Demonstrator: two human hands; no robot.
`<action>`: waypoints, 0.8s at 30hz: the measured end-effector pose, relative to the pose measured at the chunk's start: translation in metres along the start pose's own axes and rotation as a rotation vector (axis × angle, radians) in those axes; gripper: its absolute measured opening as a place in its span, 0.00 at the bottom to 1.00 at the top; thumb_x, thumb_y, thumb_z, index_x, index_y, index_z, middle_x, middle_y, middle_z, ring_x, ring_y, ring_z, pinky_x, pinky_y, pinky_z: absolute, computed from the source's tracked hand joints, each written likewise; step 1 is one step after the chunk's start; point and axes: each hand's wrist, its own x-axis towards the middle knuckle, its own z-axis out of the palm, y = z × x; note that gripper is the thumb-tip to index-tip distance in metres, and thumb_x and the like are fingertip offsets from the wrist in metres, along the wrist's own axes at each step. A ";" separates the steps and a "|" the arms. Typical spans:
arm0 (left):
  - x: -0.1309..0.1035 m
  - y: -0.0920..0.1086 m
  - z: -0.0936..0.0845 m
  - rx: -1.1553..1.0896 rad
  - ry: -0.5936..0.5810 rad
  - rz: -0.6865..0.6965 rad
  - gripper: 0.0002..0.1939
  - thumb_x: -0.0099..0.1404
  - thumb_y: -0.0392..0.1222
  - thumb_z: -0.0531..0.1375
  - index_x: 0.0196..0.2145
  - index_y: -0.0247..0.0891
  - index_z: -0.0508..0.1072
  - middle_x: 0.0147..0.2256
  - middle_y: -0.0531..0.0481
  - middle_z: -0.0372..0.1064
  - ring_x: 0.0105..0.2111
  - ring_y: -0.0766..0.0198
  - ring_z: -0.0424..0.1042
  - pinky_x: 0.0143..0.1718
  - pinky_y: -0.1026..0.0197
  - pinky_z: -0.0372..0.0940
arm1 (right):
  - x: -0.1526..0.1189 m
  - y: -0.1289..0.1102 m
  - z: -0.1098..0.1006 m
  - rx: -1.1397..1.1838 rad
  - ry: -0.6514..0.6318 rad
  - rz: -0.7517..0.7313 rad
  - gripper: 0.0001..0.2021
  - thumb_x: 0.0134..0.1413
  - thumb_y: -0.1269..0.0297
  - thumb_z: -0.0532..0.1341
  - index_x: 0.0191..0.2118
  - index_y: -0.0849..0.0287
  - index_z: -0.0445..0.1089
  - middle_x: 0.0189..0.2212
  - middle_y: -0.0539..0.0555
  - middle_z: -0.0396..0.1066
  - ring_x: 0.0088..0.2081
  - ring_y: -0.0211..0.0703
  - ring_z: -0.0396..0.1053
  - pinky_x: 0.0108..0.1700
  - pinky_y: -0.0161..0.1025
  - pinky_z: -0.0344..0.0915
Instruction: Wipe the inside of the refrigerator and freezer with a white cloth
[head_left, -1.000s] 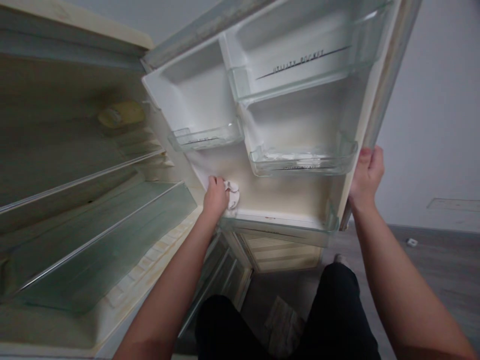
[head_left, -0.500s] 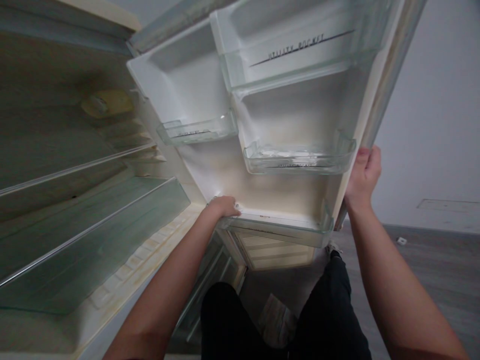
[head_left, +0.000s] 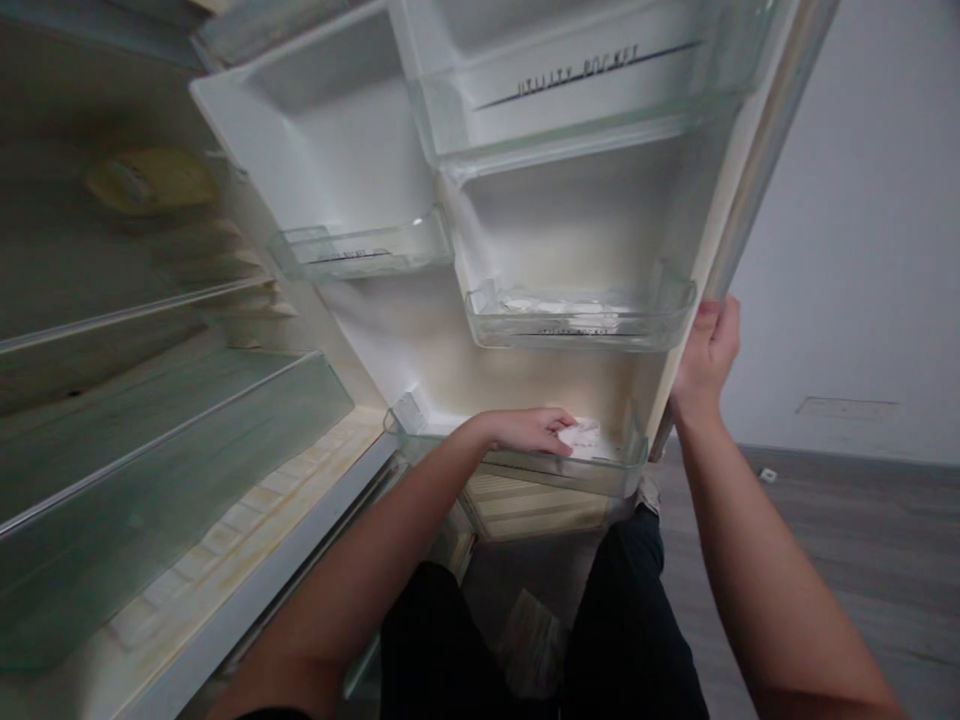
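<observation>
The cloth [head_left: 581, 435] lies in the bottom bin [head_left: 562, 474], just beyond your left hand [head_left: 529, 431], whose loosely curled fingers pinch its near edge. Your right hand [head_left: 705, 355] has its fingers wrapped around the outer edge of the door [head_left: 731, 190].

R hand [head_left: 705, 360]: some fingertips hidden behind outer edge of door [head_left: 570, 380]. Wad [head_left: 583, 436]: partly hidden by L hand [head_left: 529, 430]; matl. unclear. Top bin [head_left: 585, 120]: upper part cut off, top of view. Mid bin [head_left: 585, 330]: contents blurred. Yellow obj. [head_left: 154, 182] in fridge [head_left: 300, 470]: blurred, no ID. White obj. [head_left: 767, 475] on floor [head_left: 825, 540]: too small.
</observation>
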 end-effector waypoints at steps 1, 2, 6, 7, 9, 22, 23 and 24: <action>0.011 0.007 0.007 -0.055 -0.022 0.071 0.30 0.62 0.44 0.61 0.60 0.35 0.65 0.57 0.41 0.70 0.56 0.57 0.69 0.56 0.60 0.63 | 0.000 0.000 0.000 -0.001 -0.001 0.007 0.28 0.70 0.39 0.47 0.48 0.60 0.68 0.43 0.56 0.73 0.45 0.46 0.70 0.49 0.43 0.63; 0.021 0.012 0.012 -0.081 -0.068 0.136 0.27 0.63 0.41 0.60 0.59 0.35 0.66 0.55 0.42 0.71 0.55 0.57 0.70 0.55 0.60 0.64 | 0.000 0.000 0.000 -0.003 -0.003 0.013 0.27 0.70 0.39 0.48 0.48 0.60 0.68 0.43 0.56 0.73 0.45 0.46 0.70 0.49 0.43 0.63; 0.046 0.026 0.021 -0.029 -0.164 0.218 0.15 0.64 0.41 0.59 0.48 0.35 0.71 0.46 0.45 0.74 0.47 0.58 0.73 0.48 0.60 0.66 | 0.001 0.000 -0.002 0.021 -0.017 0.009 0.27 0.69 0.39 0.49 0.47 0.60 0.68 0.42 0.56 0.73 0.44 0.45 0.69 0.48 0.43 0.63; 0.048 0.028 0.021 -0.008 -0.143 0.207 0.15 0.63 0.42 0.62 0.47 0.35 0.71 0.46 0.45 0.74 0.47 0.57 0.73 0.47 0.59 0.66 | 0.002 0.000 -0.002 0.028 -0.022 0.009 0.27 0.69 0.39 0.49 0.47 0.60 0.67 0.42 0.56 0.72 0.44 0.45 0.69 0.49 0.43 0.63; 0.048 0.033 0.021 0.080 -0.084 0.168 0.20 0.59 0.43 0.67 0.48 0.36 0.72 0.48 0.45 0.75 0.48 0.54 0.73 0.47 0.59 0.65 | 0.002 0.000 -0.003 0.027 -0.035 0.019 0.27 0.68 0.38 0.48 0.45 0.60 0.67 0.41 0.56 0.72 0.43 0.45 0.69 0.48 0.43 0.63; 0.001 0.032 0.011 0.335 0.278 -0.265 0.20 0.50 0.53 0.73 0.34 0.34 0.79 0.40 0.36 0.79 0.44 0.41 0.78 0.44 0.51 0.69 | 0.010 0.014 -0.015 -0.036 -0.198 0.122 0.34 0.62 0.28 0.47 0.38 0.59 0.66 0.31 0.50 0.64 0.35 0.43 0.62 0.43 0.43 0.62; 0.000 0.029 0.009 0.291 0.267 -0.253 0.19 0.53 0.52 0.72 0.33 0.34 0.79 0.38 0.38 0.79 0.41 0.44 0.79 0.42 0.52 0.70 | 0.010 0.015 -0.015 -0.031 -0.196 0.125 0.34 0.62 0.28 0.47 0.38 0.59 0.66 0.31 0.50 0.64 0.35 0.42 0.62 0.43 0.43 0.62; 0.000 0.029 0.008 0.256 0.262 -0.242 0.17 0.57 0.52 0.69 0.35 0.34 0.78 0.36 0.40 0.79 0.39 0.48 0.79 0.40 0.54 0.70 | 0.009 0.015 -0.015 -0.033 -0.192 0.127 0.34 0.62 0.28 0.46 0.38 0.59 0.66 0.31 0.50 0.64 0.34 0.42 0.61 0.44 0.43 0.62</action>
